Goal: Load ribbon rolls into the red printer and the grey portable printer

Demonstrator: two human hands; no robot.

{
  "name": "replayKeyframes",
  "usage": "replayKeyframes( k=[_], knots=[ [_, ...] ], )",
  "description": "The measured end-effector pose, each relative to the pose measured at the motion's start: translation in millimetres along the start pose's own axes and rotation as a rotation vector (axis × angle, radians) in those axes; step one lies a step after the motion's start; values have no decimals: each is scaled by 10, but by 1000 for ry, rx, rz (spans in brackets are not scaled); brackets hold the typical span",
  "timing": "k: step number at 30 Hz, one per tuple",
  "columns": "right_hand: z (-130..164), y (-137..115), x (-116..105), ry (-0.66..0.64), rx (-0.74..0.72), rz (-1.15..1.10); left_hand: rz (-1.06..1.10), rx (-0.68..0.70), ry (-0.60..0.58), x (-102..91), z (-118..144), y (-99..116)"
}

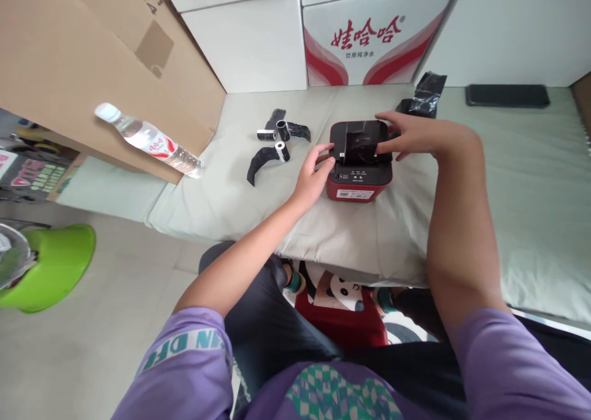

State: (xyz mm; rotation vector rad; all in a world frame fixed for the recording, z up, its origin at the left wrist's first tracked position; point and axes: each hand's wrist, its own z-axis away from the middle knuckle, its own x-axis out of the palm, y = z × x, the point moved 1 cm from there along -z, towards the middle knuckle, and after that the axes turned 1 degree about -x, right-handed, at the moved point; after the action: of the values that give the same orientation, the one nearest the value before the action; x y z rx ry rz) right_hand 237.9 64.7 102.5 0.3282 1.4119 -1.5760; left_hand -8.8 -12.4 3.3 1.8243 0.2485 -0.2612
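A small red-and-black label printer [358, 177] stands upright on the pale cloth, its black top toward me, with small buttons and a white sticker on the front. My left hand [314, 177] grips its left edge, thumb and bent fingers at the side. On the far right corner is my right hand [406, 133], its thumb on the glossy black piece [362, 141] on top and its fingers around the back edge. Some fingertips are hidden behind the printer. To the left lie several small rolls with black strips [282, 152]. Behind my right hand is a crumpled black strip [427, 96].
A water bottle [152, 140] leans against a large cardboard box [92, 56] on the left. White cartons [383, 44] line the back. A black phone-like slab [506, 95] lies far right. Below the padded surface's front edge is a red stool [341, 318]; a green chair [60, 266] stands left.
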Motion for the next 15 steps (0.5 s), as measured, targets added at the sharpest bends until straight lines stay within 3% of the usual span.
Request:
replayKeyframes(
  k=[5, 9, 15],
  knots=[
    [-18, 46, 35, -30, -14, -22, 127, -254, -35, 12, -46, 12],
    [-27, 83, 72, -59, -11, -131, 291, -423, -7, 41, -48, 189],
    [-134, 204, 92, -117, -8, -309, 347, -532, 24, 26, -29, 473]
  ],
)
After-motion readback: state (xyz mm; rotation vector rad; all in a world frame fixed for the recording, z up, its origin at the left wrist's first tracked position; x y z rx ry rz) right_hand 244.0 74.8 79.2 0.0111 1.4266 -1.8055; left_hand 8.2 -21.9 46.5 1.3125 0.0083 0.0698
